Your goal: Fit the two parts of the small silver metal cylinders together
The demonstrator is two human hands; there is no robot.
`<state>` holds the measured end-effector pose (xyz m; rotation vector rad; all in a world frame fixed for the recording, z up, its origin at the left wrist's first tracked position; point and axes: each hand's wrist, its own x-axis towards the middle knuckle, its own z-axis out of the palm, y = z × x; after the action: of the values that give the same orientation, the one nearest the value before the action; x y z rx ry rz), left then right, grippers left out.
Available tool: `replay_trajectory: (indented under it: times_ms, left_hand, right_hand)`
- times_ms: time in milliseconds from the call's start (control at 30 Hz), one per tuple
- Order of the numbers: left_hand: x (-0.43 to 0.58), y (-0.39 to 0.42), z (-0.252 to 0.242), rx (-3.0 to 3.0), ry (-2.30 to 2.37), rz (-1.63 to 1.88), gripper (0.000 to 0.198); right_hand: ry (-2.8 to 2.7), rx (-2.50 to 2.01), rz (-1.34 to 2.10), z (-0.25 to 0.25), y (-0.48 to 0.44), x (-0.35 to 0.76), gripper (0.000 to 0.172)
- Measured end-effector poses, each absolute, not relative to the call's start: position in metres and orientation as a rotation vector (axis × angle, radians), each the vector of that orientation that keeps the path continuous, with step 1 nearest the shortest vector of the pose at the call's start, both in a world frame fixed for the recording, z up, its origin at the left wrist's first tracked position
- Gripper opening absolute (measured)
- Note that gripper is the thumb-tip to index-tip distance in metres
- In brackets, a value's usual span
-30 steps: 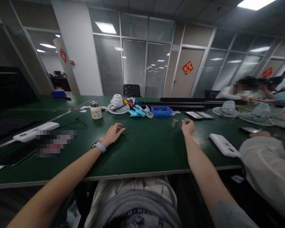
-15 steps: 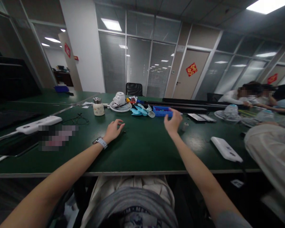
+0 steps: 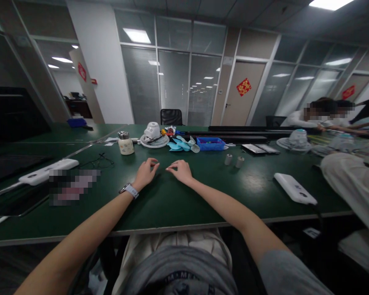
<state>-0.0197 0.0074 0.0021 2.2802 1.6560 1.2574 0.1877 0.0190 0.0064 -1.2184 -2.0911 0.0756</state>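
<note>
My left hand (image 3: pixel 146 173), with a watch on its wrist, rests low over the green table (image 3: pixel 172 200). Its thumb and fingers are drawn together; anything between them is too small to make out. Facing it across a narrow gap, my right hand (image 3: pixel 181 171) has its thumb and fingertips pinched together, and what they hold, if anything, cannot be seen. Beyond the hands lie light-blue fan blades (image 3: pixel 181 144) and a blue bin (image 3: pixel 210 144) with small parts inside. Two small grey cylinders (image 3: pixel 228 159) stand to the right of my right hand.
A white fan body (image 3: pixel 153 132) on its grille and a patterned jar (image 3: pixel 126 146) stand at the back left. White power strips (image 3: pixel 295 188) lie on both sides. Black bars (image 3: pixel 224 138) run along the back. A person's sleeve (image 3: pixel 350 180) reaches in at right.
My right hand has moved left and down from the blue bin to beside my left hand, its fingers closing to a pinch. Both grey cylinders now show. The left hand's fingers have drawn closer together.
</note>
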Motion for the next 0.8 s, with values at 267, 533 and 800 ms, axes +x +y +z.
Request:
replay_trajectory:
  times_ms: [267, 533, 800]
  left_hand:
    - [-0.021, 0.011, -0.001, 2.305, 1.65, 1.185, 0.032]
    - [-0.023, 0.01, -0.001, 2.307, 1.629, 1.142, 0.031]
    - [-0.021, 0.007, 0.0, 2.289, 1.628, 1.138, 0.031]
  right_hand:
    - [-1.255, -1.87, -0.481, 0.035, 0.022, 0.405, 0.031]
    - [-1.015, -2.161, -0.313, 0.023, 0.022, 0.45, 0.029]
    - [-0.955, -2.177, -0.245, 0.026, 0.022, 0.449, 0.03]
